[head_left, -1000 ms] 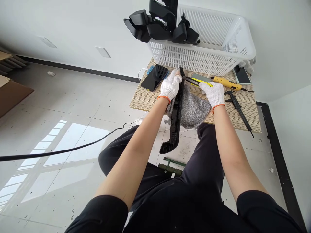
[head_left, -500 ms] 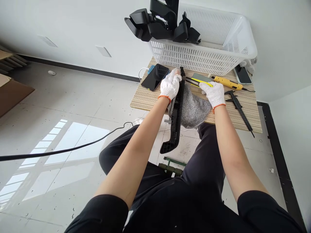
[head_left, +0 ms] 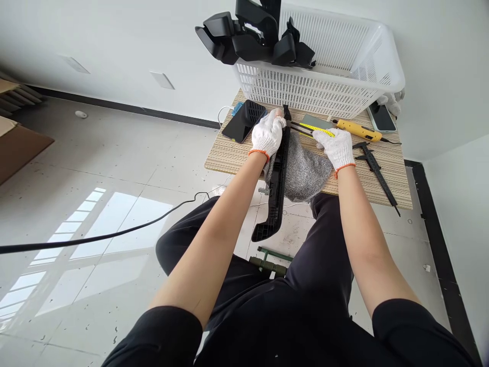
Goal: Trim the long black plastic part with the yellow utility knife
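Striped wooden tabletop (head_left: 229,156) beneath, white-gloved left hand (head_left: 267,133) clasps black plastic strip (head_left: 276,196), white-gloved right hand (head_left: 338,146) grips yellow-black knife (head_left: 314,128) at its twelve-o'clock end, seemingly mid-work.

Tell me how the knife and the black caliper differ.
The knife is yellow and black; the caliper is all dark. The knife is gripped in the right hand; the caliper lies on the table. The knife's tip is at the long black part; the caliper's end overhangs the table's near edge. Both are long, narrow tools.
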Action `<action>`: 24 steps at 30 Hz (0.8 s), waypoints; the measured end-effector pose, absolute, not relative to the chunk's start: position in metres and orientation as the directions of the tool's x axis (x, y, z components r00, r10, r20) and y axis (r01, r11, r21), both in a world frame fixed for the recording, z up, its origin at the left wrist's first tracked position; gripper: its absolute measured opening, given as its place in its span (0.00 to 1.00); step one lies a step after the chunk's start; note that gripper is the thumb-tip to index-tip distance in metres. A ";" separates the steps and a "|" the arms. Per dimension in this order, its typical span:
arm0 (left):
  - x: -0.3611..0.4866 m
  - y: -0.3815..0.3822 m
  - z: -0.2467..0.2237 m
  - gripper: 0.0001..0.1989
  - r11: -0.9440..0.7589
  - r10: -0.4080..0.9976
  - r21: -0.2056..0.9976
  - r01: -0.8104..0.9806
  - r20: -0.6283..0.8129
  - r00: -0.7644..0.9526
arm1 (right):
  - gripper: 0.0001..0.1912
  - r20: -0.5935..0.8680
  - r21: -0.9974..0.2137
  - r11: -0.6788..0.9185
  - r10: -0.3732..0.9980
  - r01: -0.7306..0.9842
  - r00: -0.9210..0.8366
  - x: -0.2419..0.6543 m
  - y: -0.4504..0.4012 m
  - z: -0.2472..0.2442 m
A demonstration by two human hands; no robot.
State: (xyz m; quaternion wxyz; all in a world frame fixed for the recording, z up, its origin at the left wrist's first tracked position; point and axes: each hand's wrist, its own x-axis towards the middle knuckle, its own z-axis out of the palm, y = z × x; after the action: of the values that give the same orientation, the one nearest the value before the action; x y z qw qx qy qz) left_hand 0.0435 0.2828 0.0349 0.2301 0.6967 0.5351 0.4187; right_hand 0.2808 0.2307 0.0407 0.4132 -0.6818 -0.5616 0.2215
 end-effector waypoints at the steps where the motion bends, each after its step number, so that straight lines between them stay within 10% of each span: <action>1: 0.044 0.282 0.035 0.17 -0.324 0.938 0.768 0.553 0.338 0.081 | 0.22 0.159 -0.812 -0.029 0.950 0.583 0.268 0.280 0.230 0.041; 24: 0.044 0.283 0.036 0.15 -0.238 0.963 0.815 0.528 0.269 0.019 | 0.16 0.162 -0.836 -0.025 0.943 0.548 0.291 0.273 0.221 0.053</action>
State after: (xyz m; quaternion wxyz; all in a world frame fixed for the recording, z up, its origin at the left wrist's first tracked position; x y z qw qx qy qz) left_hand 0.0438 0.2826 0.0360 0.2587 0.6653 0.5605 0.4199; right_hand 0.2731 0.2208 0.0527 0.4308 -0.6783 -0.5493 0.2292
